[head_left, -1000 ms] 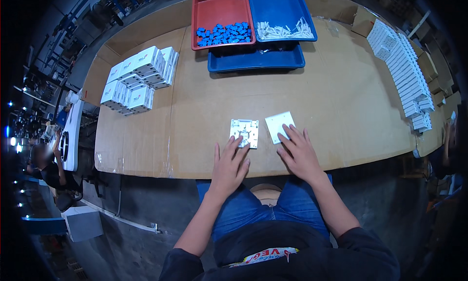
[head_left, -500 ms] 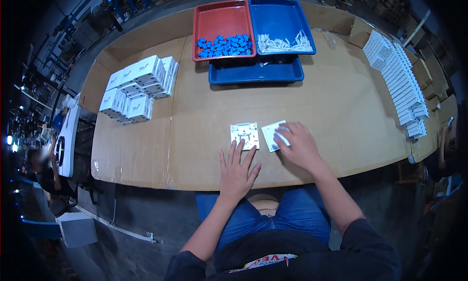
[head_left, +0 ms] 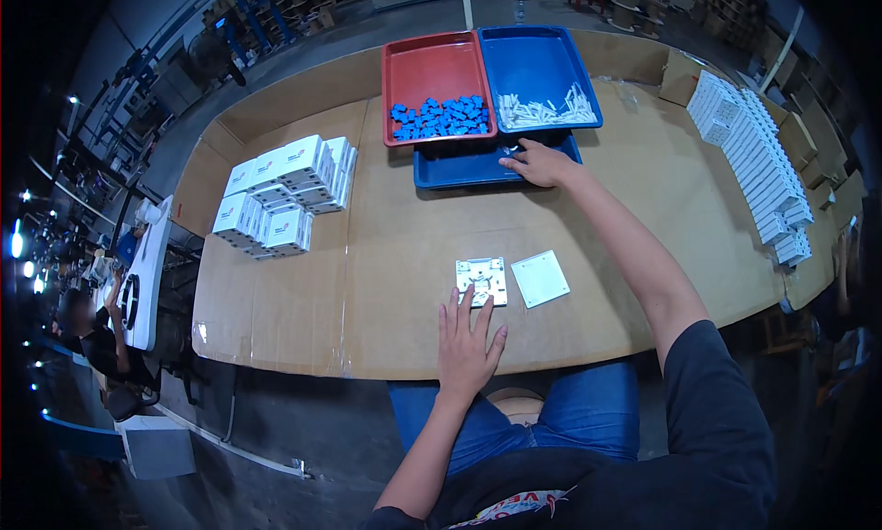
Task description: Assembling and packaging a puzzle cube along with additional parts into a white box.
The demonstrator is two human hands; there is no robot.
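A white square plastic base (head_left: 481,275) with moulded inner parts lies on the cardboard-covered table. My left hand (head_left: 467,351) rests flat with fingers spread, its fingertips on the near part of this base. Just right of it lies a flat white square cover (head_left: 541,279), apart from both hands. My right hand (head_left: 544,165) reaches far forward to the lower blue tray (head_left: 459,175). Its thumb and a finger are apart over the tray's right part, and I see nothing held between them. The inside of that tray is mostly hidden under the upper trays.
A red tray (head_left: 432,66) holds blue plastic pieces (head_left: 441,118). Beside it, a blue tray (head_left: 537,57) holds white slim pieces (head_left: 547,110). White boxes (head_left: 285,195) are stacked at left, and a long row of white units (head_left: 758,167) lines the right edge.
My right hand has left the white cover and moved forward to the lower blue tray. The cover stays on the table. My left hand remains at the base; the whole view has shifted slightly.
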